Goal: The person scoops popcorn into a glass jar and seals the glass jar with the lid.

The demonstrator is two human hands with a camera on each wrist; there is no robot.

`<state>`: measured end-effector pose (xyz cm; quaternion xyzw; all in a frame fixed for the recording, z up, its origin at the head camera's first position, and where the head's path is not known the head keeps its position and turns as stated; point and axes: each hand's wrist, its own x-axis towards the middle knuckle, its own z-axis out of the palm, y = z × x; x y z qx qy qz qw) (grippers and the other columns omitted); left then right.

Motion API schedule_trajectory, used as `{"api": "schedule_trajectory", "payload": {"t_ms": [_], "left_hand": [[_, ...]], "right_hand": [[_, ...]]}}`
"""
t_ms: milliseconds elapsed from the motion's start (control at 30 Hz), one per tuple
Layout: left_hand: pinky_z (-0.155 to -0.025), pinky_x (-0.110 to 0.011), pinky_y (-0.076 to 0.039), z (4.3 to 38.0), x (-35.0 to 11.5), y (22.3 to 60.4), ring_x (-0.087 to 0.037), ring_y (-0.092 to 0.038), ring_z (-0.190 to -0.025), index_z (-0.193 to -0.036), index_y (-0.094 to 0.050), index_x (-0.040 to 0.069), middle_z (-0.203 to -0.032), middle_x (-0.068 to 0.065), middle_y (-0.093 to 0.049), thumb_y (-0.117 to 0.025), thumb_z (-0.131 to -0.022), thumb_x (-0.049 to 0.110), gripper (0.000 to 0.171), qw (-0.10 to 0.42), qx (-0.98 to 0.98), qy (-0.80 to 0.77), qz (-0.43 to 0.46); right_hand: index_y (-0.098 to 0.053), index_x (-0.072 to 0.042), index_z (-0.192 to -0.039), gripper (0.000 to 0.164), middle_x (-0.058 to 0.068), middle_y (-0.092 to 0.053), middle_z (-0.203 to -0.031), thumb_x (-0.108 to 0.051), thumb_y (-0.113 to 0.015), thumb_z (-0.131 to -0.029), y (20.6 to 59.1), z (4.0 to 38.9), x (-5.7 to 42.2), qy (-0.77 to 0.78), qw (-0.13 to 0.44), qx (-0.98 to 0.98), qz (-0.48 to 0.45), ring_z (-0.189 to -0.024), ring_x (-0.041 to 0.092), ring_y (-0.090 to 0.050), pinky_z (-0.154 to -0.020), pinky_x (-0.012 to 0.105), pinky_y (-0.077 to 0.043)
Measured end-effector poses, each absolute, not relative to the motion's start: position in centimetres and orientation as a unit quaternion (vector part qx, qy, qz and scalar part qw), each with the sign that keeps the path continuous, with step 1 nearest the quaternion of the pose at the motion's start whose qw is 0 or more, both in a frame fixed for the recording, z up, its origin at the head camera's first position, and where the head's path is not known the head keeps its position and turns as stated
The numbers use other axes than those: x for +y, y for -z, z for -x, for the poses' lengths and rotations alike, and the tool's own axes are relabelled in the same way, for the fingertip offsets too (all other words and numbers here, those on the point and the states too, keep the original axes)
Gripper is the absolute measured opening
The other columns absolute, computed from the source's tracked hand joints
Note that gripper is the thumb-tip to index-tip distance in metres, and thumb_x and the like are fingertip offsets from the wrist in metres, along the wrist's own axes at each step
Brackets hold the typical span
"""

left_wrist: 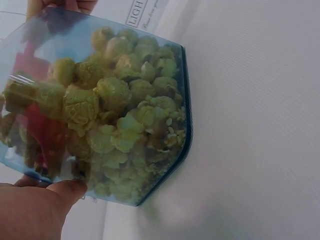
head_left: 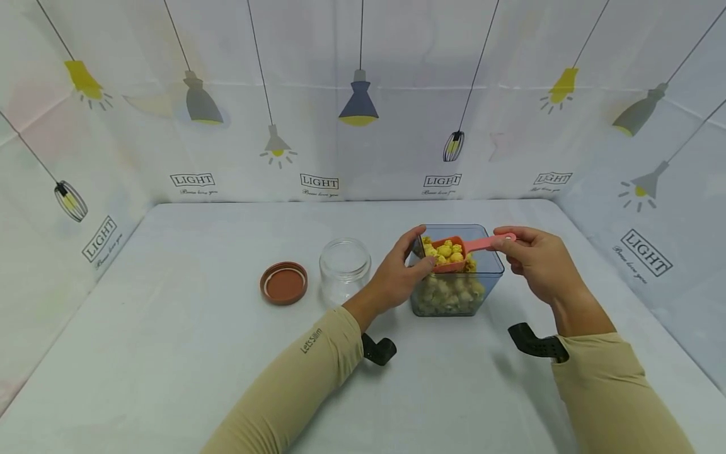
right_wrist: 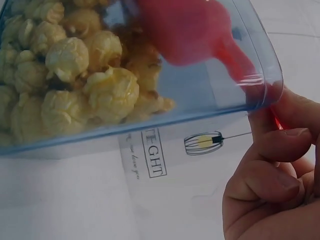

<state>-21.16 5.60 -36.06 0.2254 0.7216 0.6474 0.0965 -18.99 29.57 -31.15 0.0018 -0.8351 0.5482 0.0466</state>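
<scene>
A clear bluish container [head_left: 491, 282] partly filled with yellow popcorn [left_wrist: 112, 95] stands at the right of the table. My left hand [head_left: 394, 277] grips its left side, thumb and fingers at the rim. My right hand [head_left: 539, 261] pinches the handle of a pink-red scoop [head_left: 478, 244] at the container's right edge. Heaped with popcorn, the scoop's bowl is inside the container near the top, close to my left thumb. In the right wrist view the scoop [right_wrist: 187, 32] shows through the clear wall, above part of the popcorn.
Left of the container stands a clear jar [head_left: 345, 258] without its lid, partly behind my left forearm. A reddish-brown round lid [head_left: 285, 284] lies on the white table [head_left: 187, 328] beside the jar. A curtain [head_left: 397, 57] printed with lamps surrounds the table's back and sides.
</scene>
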Motion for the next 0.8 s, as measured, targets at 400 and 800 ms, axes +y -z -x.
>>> {"api": "schedule_trajectory", "payload": {"t_ms": [400, 800], "left_hand": [[-0.101, -0.04, -0.027, 21.21, 5.68, 36.16, -0.01, -0.016, -0.131, -0.137, -0.025, 0.04, -0.143, 0.011, -0.02, -0.052, -0.087, 0.039, 0.057, 0.095, 0.725, -0.646, -0.221], [-0.102, -0.041, -0.025, 21.15, 5.85, 36.03, -0.011, -0.016, -0.131, -0.139, -0.025, 0.034, -0.144, 0.009, -0.02, -0.052, -0.087, 0.039, 0.059, 0.097, 0.728, -0.644, -0.212]], "right_hand": [[-0.052, 0.004, -0.114, 0.048, -0.001, -0.059, -0.08, -0.031, -0.063, -0.083, 31.14, 18.96, 29.51, -0.6, 0.041, -0.799, -0.006, -0.06, 0.013, -0.036, -0.048, 0.026, -0.031], [-0.054, -0.001, -0.112, 0.046, -0.003, -0.059, -0.081, -0.034, -0.063, -0.082, 31.27, 18.7, 30.31, -0.638, 0.039, -0.769, 0.016, -0.056, 0.012, -0.031, -0.048, 0.026, -0.027]]}}
